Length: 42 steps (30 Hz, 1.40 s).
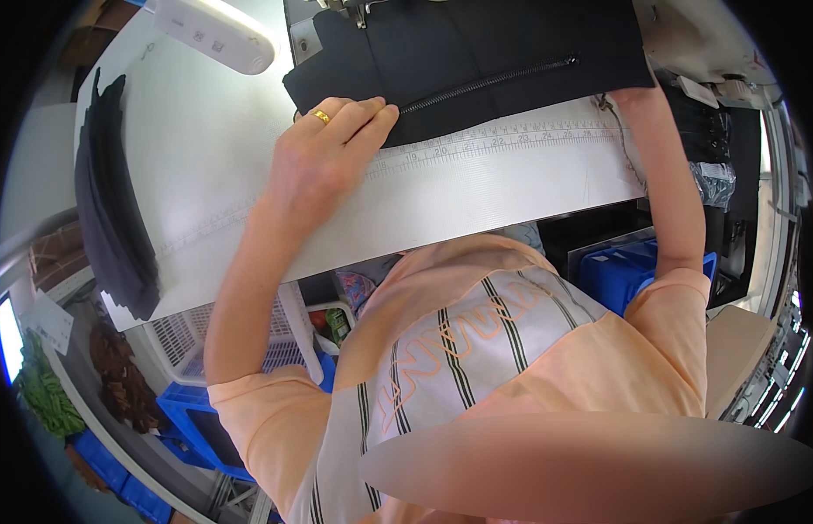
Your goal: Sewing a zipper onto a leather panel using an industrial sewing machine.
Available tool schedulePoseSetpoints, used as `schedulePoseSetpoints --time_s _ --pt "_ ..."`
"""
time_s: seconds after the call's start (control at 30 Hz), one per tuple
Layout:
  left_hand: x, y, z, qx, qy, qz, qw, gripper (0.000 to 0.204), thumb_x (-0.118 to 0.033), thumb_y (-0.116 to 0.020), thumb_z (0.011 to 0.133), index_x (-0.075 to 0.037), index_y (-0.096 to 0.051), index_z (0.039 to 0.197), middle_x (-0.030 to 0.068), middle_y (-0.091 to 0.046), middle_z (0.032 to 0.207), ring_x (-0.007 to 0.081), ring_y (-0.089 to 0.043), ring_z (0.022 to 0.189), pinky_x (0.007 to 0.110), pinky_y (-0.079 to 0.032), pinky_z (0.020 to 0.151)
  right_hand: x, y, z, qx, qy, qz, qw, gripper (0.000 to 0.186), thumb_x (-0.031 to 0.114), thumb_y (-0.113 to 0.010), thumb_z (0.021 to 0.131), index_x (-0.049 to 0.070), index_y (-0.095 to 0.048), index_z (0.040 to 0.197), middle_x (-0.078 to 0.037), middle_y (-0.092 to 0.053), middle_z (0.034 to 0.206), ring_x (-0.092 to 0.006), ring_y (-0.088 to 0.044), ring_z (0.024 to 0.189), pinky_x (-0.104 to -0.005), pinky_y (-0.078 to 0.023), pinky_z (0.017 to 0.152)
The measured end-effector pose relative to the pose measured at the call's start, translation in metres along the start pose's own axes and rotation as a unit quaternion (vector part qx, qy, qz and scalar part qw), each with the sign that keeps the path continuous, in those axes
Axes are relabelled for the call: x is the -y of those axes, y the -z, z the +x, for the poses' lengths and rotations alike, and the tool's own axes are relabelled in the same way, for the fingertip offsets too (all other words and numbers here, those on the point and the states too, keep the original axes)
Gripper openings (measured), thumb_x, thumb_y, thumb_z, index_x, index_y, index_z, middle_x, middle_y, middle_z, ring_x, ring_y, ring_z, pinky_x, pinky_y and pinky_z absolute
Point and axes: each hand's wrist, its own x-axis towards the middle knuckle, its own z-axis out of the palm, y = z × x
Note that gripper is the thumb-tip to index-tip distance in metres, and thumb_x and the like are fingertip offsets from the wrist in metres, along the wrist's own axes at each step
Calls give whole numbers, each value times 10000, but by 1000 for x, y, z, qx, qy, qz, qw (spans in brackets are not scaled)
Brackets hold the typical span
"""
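A black fabric piece [468,44] with a long metal zipper [485,84] lies under a sewing machine's metal foot [358,16] at the top. My left hand [328,153], with a gold ring, has its bent fingers pressed together on the fabric at the zipper's left end. My right hand [633,96] is at the fabric's right edge, its fingers hidden by the cloth. A printed ruler strip [511,135] runs along the white table [206,131] below the fabric.
Stacked dark fabric pieces [114,201] lie at the table's left. A white lamp [214,35] hangs top left. Below the table are a white basket [184,336] and blue crates [620,271]. A cardboard piece [734,349] stands at right, near black bagged bundles [703,131].
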Motion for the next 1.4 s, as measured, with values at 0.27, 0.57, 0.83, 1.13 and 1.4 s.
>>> schedulePoseSetpoints --time_s 0.27,0.57,0.83,1.13,1.4 --pt "32 -11 15 -15 -39 18 999 303 -32 -683 679 -38 -699 981 34 -663 942 183 -631 794 282 -536 676 -1 24 49 10 -175 -174 969 284 218 -726 839 -55 -649 829 -87 -575 661 -169 -530 596 -275 -436 560" --pt "67 -23 30 -28 -35 55 997 369 -23 -695 650 -43 -690 1019 38 -658 951 217 -638 830 319 -535 741 12 -10 26 -195 209 -573 768 391 219 -625 878 -67 -617 1146 -236 -647 1139 -350 -608 1112 -422 -485 953" --pt "56 -19 21 1 6 68 998 402 1 -705 651 -30 -682 1051 65 -681 1075 222 -663 967 328 -535 818 -7 -87 14 28 422 -419 804 369 274 -549 966 194 -562 1326 -61 -555 1367 -287 -497 1263 -448 -407 1037" --pt "46 -17 22 -18 32 71 997 358 -61 -691 714 -62 -712 1071 92 -692 1134 241 -681 992 349 -539 828 -9 -91 10 -2 418 -422 804 372 293 -570 959 176 -585 1312 -25 -542 1388 -291 -488 1268 -456 -393 1046" --pt "51 -22 21 -15 33 85 996 298 -119 -727 783 -69 -696 1075 78 -687 1124 237 -658 1034 404 -504 910 -8 -93 14 -1 414 -420 808 386 303 -564 960 165 -572 1320 -34 -542 1386 -307 -486 1263 -464 -382 1049"
